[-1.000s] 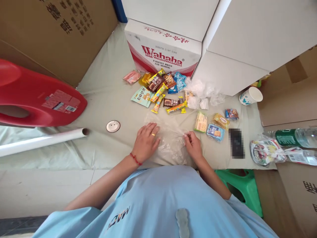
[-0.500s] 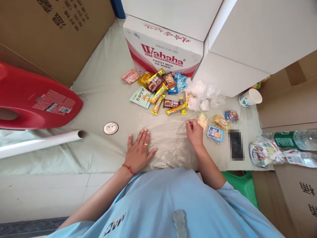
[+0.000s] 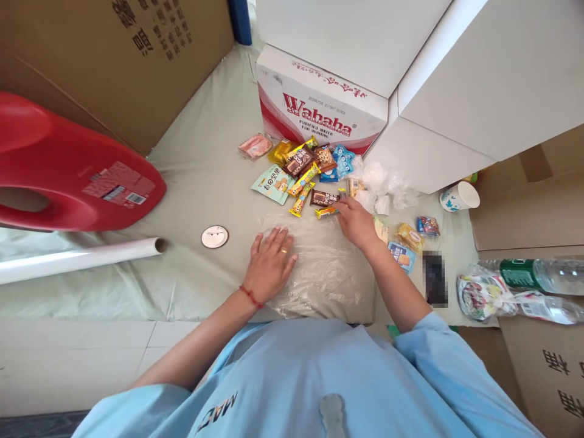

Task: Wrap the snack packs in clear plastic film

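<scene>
My left hand (image 3: 271, 261) lies flat, fingers stretched out, on the left edge of a clear plastic bag (image 3: 328, 277) spread on the cloth-covered table. At the near edge of a heap of wrapped snacks, my right hand (image 3: 359, 224) has its fingers bent together over the right end of a yellow snack bar (image 3: 325, 212). Just behind that bar lies a brown cocoa snack packet (image 3: 324, 198). A pale green snack pouch (image 3: 272, 184) and another yellow bar (image 3: 302, 199) are to its left. Partly behind my right wrist sits a blue biscuit packet (image 3: 401, 257).
A Wahaha carton (image 3: 322, 112) stands behind the snacks, with crumpled clear wrappers (image 3: 387, 182) beside it. To the left are a red jug (image 3: 91, 164), a white tube (image 3: 82, 258) and a round badge (image 3: 215, 236). A paper cup (image 3: 458, 196) and bottles (image 3: 542, 275) are at right.
My right hand has moved forward from the plastic bag to the yellow snack bar. My left hand stays flat on the bag's left edge. The view has shifted slightly.
</scene>
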`<action>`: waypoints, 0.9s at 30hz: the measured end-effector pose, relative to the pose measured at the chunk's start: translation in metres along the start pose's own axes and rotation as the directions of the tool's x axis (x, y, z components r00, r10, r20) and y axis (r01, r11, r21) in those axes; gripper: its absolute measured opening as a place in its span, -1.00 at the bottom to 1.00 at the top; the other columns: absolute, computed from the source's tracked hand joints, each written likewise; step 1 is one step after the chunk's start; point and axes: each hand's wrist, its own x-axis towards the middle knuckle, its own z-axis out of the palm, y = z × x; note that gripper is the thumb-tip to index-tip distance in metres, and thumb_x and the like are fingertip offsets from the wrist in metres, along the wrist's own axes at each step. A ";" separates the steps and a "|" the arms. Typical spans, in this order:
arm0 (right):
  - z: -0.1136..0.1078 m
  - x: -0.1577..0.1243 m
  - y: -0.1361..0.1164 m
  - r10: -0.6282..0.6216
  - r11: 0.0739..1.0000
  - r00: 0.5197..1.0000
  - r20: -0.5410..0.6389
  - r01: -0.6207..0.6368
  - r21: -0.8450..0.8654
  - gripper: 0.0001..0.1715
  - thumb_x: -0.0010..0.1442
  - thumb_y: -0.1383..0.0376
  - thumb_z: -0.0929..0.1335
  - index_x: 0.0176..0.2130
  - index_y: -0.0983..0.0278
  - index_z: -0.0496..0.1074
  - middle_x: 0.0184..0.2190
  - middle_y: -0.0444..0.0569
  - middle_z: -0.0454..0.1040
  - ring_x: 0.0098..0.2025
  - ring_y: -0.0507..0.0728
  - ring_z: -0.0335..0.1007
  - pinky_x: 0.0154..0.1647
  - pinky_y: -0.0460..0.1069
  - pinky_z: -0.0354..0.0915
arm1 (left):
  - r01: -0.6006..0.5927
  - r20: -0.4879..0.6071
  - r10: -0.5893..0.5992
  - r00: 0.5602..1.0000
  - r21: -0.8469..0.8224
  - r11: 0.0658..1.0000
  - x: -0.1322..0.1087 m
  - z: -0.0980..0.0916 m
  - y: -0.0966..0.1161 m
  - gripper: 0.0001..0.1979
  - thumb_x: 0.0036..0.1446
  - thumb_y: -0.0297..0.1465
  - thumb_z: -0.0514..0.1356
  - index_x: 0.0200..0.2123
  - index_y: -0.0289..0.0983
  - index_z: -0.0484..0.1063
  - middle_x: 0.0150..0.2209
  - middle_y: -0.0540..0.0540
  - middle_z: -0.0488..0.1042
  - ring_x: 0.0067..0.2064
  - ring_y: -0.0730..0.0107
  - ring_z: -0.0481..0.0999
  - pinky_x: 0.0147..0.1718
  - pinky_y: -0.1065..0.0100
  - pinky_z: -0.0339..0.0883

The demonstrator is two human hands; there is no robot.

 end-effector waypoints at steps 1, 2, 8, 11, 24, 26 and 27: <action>0.001 0.012 -0.002 -0.019 0.998 0.996 0.082 0.025 -0.065 -0.48 0.40 0.40 0.19 0.24 0.17 0.42 0.25 0.11 0.39 0.19 0.27 0.36 0.02 0.07 0.37 | -0.015 0.051 0.013 0.999 0.035 0.999 -0.001 0.008 0.002 -0.49 0.44 -0.22 -0.02 0.33 -0.27 0.36 0.42 -0.30 0.27 0.47 -0.05 0.19 0.43 -0.24 -0.11; 0.001 0.021 -0.003 -0.025 0.991 0.987 0.159 0.045 -0.126 -0.46 0.40 0.42 0.18 0.26 0.16 0.40 0.25 0.12 0.39 0.19 0.27 0.36 -0.02 0.06 0.37 | -0.033 0.092 0.027 0.995 0.062 0.998 -0.004 0.014 0.002 -0.46 0.44 -0.22 -0.03 0.38 -0.26 0.30 0.46 -0.29 0.20 0.48 -0.04 0.16 0.43 -0.25 -0.16; -0.028 0.053 -0.006 -0.027 0.960 0.974 0.224 0.088 -0.267 -0.58 0.46 0.32 0.18 0.19 0.20 0.44 0.10 0.14 0.47 0.05 0.27 0.41 -0.13 0.03 0.30 | -0.080 0.138 0.067 0.988 0.091 0.993 -0.015 0.026 0.001 -0.42 0.48 -0.19 -0.09 0.47 -0.18 0.13 0.51 -0.20 0.08 0.51 0.09 0.11 0.48 -0.16 -0.32; -0.037 0.082 -0.020 -0.188 0.946 0.971 0.149 0.220 -0.239 -0.56 0.47 0.31 0.18 0.23 0.21 0.41 0.17 0.13 0.44 0.11 0.27 0.36 -0.08 0.04 0.27 | -0.083 0.144 0.069 0.987 0.090 0.992 -0.013 0.024 0.000 -0.42 0.47 -0.19 -0.08 0.47 -0.18 0.13 0.51 -0.20 0.07 0.51 0.07 0.11 0.48 -0.17 -0.33; -0.023 0.135 -0.041 -0.349 0.826 0.917 0.194 0.399 -0.399 -0.55 0.43 0.40 0.19 0.18 0.28 0.45 0.09 0.15 0.51 0.08 0.28 0.42 -0.10 0.07 0.26 | -0.085 0.130 0.076 0.989 0.064 0.994 -0.014 0.025 0.000 -0.43 0.49 -0.18 -0.10 0.45 -0.21 0.17 0.51 -0.16 0.07 0.52 0.14 0.08 0.50 -0.14 -0.34; -0.024 0.130 -0.044 -0.397 0.801 0.888 0.233 0.459 -0.385 -0.56 0.44 0.37 0.19 0.17 0.26 0.47 0.09 0.15 0.52 0.10 0.28 0.41 -0.06 0.07 0.26 | -0.086 0.133 0.078 0.988 0.058 0.995 -0.013 0.025 0.000 -0.43 0.49 -0.19 -0.11 0.45 -0.21 0.17 0.51 -0.16 0.07 0.52 0.14 0.08 0.50 -0.14 -0.35; -0.023 0.128 -0.047 -0.425 0.778 0.861 0.280 0.506 -0.373 -0.56 0.44 0.38 0.18 0.17 0.25 0.48 0.09 0.15 0.52 0.12 0.28 0.40 -0.04 0.08 0.25 | -0.086 0.134 0.077 0.988 0.058 0.995 -0.013 0.025 0.000 -0.43 0.49 -0.19 -0.11 0.46 -0.22 0.17 0.51 -0.17 0.07 0.52 0.14 0.07 0.50 -0.14 -0.35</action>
